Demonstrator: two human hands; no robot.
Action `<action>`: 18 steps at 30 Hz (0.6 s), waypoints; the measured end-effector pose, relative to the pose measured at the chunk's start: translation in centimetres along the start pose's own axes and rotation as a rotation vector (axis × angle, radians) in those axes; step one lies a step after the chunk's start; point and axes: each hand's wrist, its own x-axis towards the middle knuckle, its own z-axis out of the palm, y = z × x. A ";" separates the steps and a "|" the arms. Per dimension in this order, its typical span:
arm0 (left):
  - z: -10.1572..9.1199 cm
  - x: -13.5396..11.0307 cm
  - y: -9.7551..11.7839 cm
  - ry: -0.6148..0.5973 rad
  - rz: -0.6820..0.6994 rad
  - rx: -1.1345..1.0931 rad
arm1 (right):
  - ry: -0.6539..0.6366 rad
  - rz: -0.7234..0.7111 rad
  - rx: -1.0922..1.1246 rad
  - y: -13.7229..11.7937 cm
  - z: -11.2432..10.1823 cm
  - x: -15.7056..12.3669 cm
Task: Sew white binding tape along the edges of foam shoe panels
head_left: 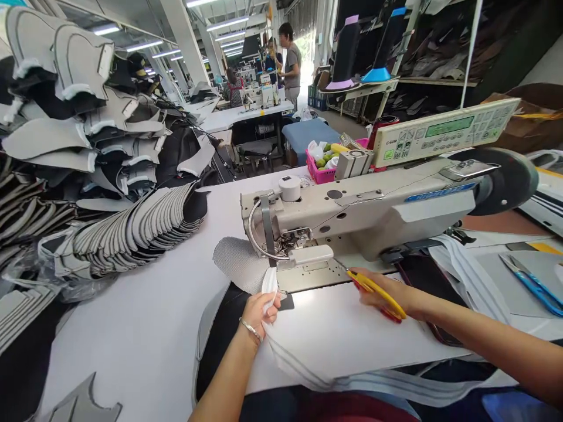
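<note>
My left hand [260, 312], a bangle at its wrist, pinches a white fabric tape [270, 281] just in front of the sewing head. From that hand the tape runs down and right across my lap. A grey mesh fabric piece [237, 265] lies at the left end of the sewing machine [352, 205], beside the needle area, which is partly hidden by a hose and guard. In my right hand [391, 291] are scissors with yellow and red handles [380, 293]. Their blades point up-left toward the machine bed. The fingers of this hand are partly hidden behind the handles.
Stacked grey and black cut pieces [145, 223] cover the table's left side. Blue-handled scissors [534, 287] and a dark phone-like object [433, 293] lie to the right. Behind the machine stand a control panel [448, 132] and a pink basket [321, 173]. People work farther back.
</note>
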 end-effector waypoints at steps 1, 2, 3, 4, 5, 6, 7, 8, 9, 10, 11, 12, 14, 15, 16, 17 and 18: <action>-0.1 0.0 0.0 -0.006 -0.008 -0.015 | -0.139 -0.001 0.117 -1.0 0.3 0.0; -0.2 0.0 0.0 -0.011 -0.016 -0.032 | -0.276 0.016 0.202 -2.1 0.7 0.2; -0.3 0.0 0.1 -0.017 -0.025 -0.048 | -0.397 0.049 0.249 -3.1 1.1 0.5; -0.3 0.1 0.1 -0.023 -0.036 -0.064 | -0.496 0.088 0.264 -4.1 1.4 1.1; -0.4 0.2 0.2 -0.030 -0.047 -0.077 | -0.569 0.120 0.253 -5.0 1.8 1.7; -0.5 0.2 0.3 -0.037 -0.058 -0.088 | -0.620 0.140 0.226 -5.8 2.1 2.5; -0.5 0.3 0.3 -0.045 -0.068 -0.097 | -0.666 0.147 0.193 -6.5 2.4 3.3; -0.6 0.4 0.3 -0.052 -0.072 -0.105 | -0.704 0.139 0.160 -7.0 2.7 4.1; -0.6 0.4 0.3 -0.057 -0.073 -0.114 | -0.738 0.123 0.128 -7.5 2.9 4.9; -0.7 0.5 0.3 -0.059 -0.068 -0.122 | -0.761 0.097 0.084 -7.9 3.2 5.6; -0.7 0.6 0.3 -0.059 -0.059 -0.131 | -0.765 0.060 0.029 -8.2 3.5 6.2; -0.7 0.6 0.3 -0.058 -0.048 -0.140 | -0.757 0.022 -0.032 -8.6 3.8 6.7; -0.8 0.7 0.2 -0.058 -0.027 -0.157 | -0.711 -0.046 -0.154 -9.1 4.3 7.4; -0.9 0.8 0.3 -0.061 -0.020 -0.163 | -0.688 -0.067 -0.207 -9.3 4.5 7.5; -0.9 0.8 0.3 -0.064 -0.013 -0.167 | -0.661 -0.086 -0.246 -9.5 4.8 7.6; -1.0 0.8 0.3 -0.069 -0.008 -0.166 | -0.632 -0.105 -0.276 -9.6 5.0 7.6; -1.1 0.8 0.3 -0.075 -0.003 -0.160 | -0.594 -0.131 -0.305 -9.6 5.2 7.6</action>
